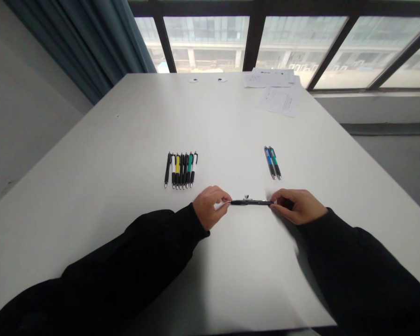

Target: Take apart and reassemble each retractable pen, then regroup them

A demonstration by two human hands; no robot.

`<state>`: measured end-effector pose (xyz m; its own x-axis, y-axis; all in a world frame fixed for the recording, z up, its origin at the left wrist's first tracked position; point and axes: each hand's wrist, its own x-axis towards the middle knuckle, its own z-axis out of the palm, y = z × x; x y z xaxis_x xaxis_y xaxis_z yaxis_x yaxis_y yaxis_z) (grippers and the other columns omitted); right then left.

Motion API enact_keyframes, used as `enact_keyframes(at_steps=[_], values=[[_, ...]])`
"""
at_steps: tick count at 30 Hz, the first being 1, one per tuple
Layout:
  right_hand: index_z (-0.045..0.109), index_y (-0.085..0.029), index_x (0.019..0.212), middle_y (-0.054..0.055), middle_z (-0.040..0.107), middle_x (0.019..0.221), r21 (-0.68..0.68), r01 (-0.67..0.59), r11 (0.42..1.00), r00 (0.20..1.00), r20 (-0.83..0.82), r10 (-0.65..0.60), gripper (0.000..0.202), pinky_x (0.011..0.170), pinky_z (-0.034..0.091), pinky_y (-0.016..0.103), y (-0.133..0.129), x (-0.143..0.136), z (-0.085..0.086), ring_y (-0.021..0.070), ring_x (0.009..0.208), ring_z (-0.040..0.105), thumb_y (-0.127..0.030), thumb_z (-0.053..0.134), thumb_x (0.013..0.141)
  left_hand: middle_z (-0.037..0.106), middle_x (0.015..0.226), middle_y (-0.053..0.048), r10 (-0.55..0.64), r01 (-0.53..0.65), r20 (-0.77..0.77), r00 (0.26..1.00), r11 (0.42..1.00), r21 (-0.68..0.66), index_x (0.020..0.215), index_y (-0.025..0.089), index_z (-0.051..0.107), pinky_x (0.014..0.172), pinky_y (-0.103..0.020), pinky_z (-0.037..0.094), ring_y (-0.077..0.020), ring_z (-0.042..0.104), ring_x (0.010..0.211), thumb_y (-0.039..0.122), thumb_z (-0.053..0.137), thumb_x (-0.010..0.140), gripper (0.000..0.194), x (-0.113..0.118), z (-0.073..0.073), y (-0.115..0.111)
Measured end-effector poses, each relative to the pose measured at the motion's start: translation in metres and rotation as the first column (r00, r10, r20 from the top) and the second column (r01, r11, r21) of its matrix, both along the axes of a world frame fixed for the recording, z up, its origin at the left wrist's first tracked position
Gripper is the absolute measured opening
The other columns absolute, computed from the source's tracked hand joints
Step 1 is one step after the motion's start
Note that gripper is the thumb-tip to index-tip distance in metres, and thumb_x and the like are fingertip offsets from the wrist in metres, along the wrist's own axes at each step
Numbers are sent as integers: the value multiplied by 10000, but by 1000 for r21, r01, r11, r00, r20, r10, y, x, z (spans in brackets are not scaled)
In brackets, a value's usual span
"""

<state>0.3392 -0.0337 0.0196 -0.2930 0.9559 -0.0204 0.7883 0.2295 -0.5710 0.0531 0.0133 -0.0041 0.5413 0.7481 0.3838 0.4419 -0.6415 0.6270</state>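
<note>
A black pen [251, 202] lies level from left to right between my two hands. At its left end, the thumb and forefinger of my left hand [212, 205] are pinched together on the tip. My right hand [299, 205] grips the other end between thumb and fingers. Just behind the pen is a small dark and silvery thing [246, 197], too small to name. To the left, several pens [181, 170] with black, white, yellow and green barrels lie side by side. A blue pen [269, 162] and a green pen [275, 163] lie together beyond my right hand.
The white table [143, 121] reaches back to the windows [206, 44]. Printed papers [278, 100] lie at its far right corner. Two small round dark-centred pieces [193, 80] sit by the far edge. A blue curtain [80, 42] hangs at the left.
</note>
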Motion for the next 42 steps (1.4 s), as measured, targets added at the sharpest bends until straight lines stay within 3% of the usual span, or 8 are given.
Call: enact_keyframes(at_steps=[42], values=[[667,-162,882,18,635,636,-39,36,999,998,-41,-38,195,554,456,262,0,2,1,139,544,571,-331,623,794,622,733,-26,6,-6,1,1000,1000,-18,805,167,662,694,-287,455,-145,531,690,92,585,769,113,0,3,-1]])
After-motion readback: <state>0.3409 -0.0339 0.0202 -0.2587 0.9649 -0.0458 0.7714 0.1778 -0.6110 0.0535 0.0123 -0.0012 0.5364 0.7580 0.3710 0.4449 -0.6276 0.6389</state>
